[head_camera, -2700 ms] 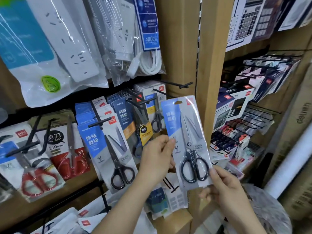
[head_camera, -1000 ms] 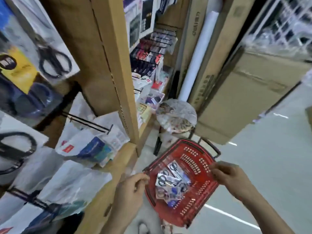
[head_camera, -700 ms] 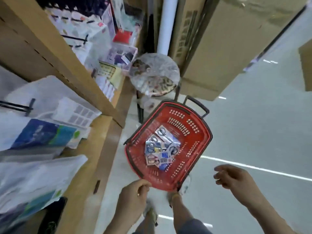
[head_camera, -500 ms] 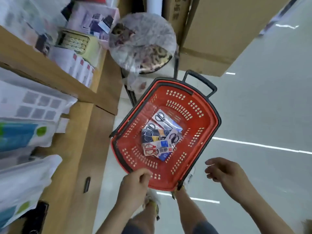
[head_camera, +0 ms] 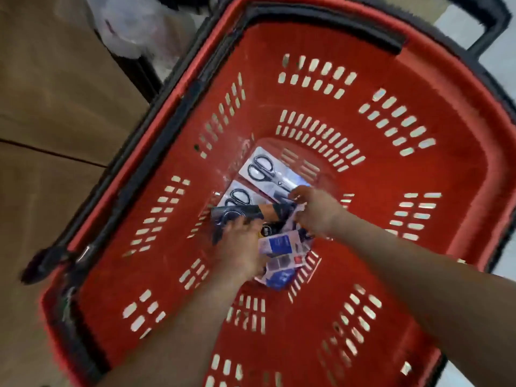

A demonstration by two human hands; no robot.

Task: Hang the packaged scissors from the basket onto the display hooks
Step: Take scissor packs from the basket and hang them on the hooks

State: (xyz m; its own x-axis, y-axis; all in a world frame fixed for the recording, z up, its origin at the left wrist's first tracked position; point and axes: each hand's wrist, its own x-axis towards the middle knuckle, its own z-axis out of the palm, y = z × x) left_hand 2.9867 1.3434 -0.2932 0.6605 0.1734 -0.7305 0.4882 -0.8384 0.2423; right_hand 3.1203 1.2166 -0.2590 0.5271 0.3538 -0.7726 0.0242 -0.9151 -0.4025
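both hands are reaching deep into the red slotted plastic shopping basket [head_camera: 391, 177], because the packaged scissors [head_camera: 275, 247] are lying in a loose overlapping heap at the very bottom of it, well below the black rim handle [head_camera: 321, 26].

the left hand [head_camera: 243, 247] is lying over a dark card packet [head_camera: 237, 215]. it is probably holding the heap down or getting under that packet's edge. blur is hiding the fingertips, so i cannot tell whether it is gripping or only pressing.

the right hand [head_camera: 315, 212] is curling its fingers [head_camera: 293, 195] inward at the spot where the dark packet is meeting a white blister pack with black-handled scissors [head_camera: 265, 171]. it seems to be pinching a packet edge there, though which packet i cannot tell. using two hands makes sense, since the flat, slippery cards are stacking crosswise and one tends to drag its neighbours along.

a second white pack [head_camera: 237, 196] is peeking out beneath the first, and a blue-and-white card [head_camera: 279, 244] is sitting between the wrists.

brown cardboard boxes [head_camera: 55, 79] are standing beside the basket on the left. no display hooks are showing in this view.

judging by this, the person is picking the next packet, and several are waiting to be hung.
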